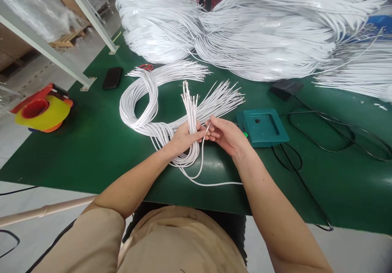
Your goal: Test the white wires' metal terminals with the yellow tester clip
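My left hand (186,137) is wrapped round a bunch of white cables (190,111), whose stripped or terminated ends point up and away. Close beside it, my right hand (228,136) pinches the end of a single white cable (202,154) between thumb and fingers. That cable hangs down in a curve near the table's front. Behind and left of my hands lies a looped bundle of white cables (134,101), its ends fanned out at the back. More loose cable ends (225,97) spread on the table just beyond my right hand.
A big heap of white cables (263,40) covers the back of the green table (76,154). To the right sit a teal device (263,126), a black box (286,89) and black cords (324,121). On the left are a phone (112,78) and a yellow-red tape reel (43,111).
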Available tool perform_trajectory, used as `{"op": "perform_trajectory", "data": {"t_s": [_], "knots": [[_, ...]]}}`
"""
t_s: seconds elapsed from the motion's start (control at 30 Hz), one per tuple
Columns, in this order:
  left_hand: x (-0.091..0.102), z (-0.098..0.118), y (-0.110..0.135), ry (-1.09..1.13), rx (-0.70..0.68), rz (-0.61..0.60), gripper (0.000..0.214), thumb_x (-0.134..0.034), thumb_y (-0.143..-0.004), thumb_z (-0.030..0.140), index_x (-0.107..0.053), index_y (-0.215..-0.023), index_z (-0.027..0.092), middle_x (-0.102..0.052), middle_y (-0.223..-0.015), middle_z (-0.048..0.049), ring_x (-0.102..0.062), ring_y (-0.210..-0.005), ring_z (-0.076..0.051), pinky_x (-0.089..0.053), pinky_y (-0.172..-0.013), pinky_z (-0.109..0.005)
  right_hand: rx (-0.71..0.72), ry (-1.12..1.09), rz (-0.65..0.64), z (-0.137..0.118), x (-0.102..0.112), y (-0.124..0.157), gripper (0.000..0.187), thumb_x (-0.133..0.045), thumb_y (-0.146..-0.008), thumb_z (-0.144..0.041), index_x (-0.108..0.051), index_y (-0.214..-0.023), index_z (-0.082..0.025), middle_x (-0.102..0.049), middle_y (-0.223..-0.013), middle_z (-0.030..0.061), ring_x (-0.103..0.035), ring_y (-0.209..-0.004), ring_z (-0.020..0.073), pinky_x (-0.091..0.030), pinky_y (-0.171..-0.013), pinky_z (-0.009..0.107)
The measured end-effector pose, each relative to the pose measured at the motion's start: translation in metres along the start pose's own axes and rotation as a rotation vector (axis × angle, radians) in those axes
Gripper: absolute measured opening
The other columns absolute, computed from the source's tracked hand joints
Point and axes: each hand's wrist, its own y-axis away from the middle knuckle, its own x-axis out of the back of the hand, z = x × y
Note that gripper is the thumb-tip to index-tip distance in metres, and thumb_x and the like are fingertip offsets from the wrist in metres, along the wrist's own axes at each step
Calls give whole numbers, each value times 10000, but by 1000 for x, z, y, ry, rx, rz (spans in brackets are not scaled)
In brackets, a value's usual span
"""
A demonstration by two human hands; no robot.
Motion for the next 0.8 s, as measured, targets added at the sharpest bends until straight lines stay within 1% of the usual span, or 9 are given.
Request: {"op": "perform_trajectory", "data": {"t_s": [0.07, 0.17, 0.3, 0.43, 0.6, 0.63, 0.7, 0.77, 0.8], "knots": [[2, 0, 0, -1, 6, 17, 392, -791, -688, 325, -450, -775, 151, -637, -762, 6, -643, -656, -94, -486, -600, -209, 4, -13, -4, 0, 1, 0, 335, -815, -649, -419, -714, -779, -127, -524, -598, -37, -387, -491, 44, -400, -513, 213], [3, 0, 0, -16, -3, 22, 361, -774, -710, 321, -462, -763, 148, -645, -765, -1, -650, -682, -103, -499, -629, -222, 39, 26, 19, 0, 2, 1, 319, -810, -658, -394, -733, -808, -123, -570, -637, -17, -399, -505, 44, -400, -515, 212], [3, -1, -1, -16, -41, 13, 338, -760, -729, 312, -466, -763, 149, -645, -757, 3, -649, -697, -102, -499, -642, -223, 131, 162, 79, -2, -1, 4, 289, -764, -700, -396, -746, -822, -134, -613, -652, 0, -441, -510, 61, -419, -517, 227], [4, -3, -1, 10, -47, 18, 332, -763, -726, 299, -474, -786, 147, -652, -782, -1, -649, -697, -98, -496, -638, -217, 193, 285, 148, -4, -6, 7, 209, -739, -687, -295, -751, -820, -133, -628, -635, -5, -482, -520, 67, -443, -536, 223], [3, -1, 0, 2, -29, 20, 326, -763, -724, 281, -473, -790, 145, -657, -806, -13, -660, -704, -106, -496, -621, -214, 245, 450, 215, -6, -6, 7, 84, -652, -661, -207, -698, -683, -140, -613, -590, -19, -494, -486, 66, -438, -493, 207], [2, -1, 0, -1, -27, 24, 331, -765, -720, 279, -470, -787, 146, -656, -808, -12, -657, -692, -102, -497, -621, -217, 240, 481, 226, -6, -5, 7, 65, -632, -658, -198, -668, -641, -146, -588, -560, -28, -485, -461, 65, -430, -469, 205], [2, 0, 1, -1, -28, 28, 344, -769, -715, 277, -456, -775, 148, -650, -803, -6, -651, -673, -94, -502, -631, -223, 182, 536, 226, -8, -3, 8, 90, -602, -658, -198, -603, -578, -158, -528, -505, -45, -436, -394, 61, -401, -406, 209], [1, 1, 0, 7, -33, 27, 358, -771, -714, 280, -440, -765, 152, -642, -796, 1, -647, -669, -89, -501, -637, -224, 116, 581, 220, -10, -1, 9, 115, -586, -676, -215, -575, -573, -165, -498, -496, -50, -380, -345, 55, -384, -361, 220], [1, 2, 0, 12, -32, 24, 364, -771, -714, 283, -434, -763, 154, -638, -793, 4, -647, -672, -89, -499, -637, -223, 109, 594, 221, -11, -1, 10, 122, -582, -698, -238, -585, -600, -164, -513, -520, -44, -377, -340, 55, -394, -360, 226]]}}
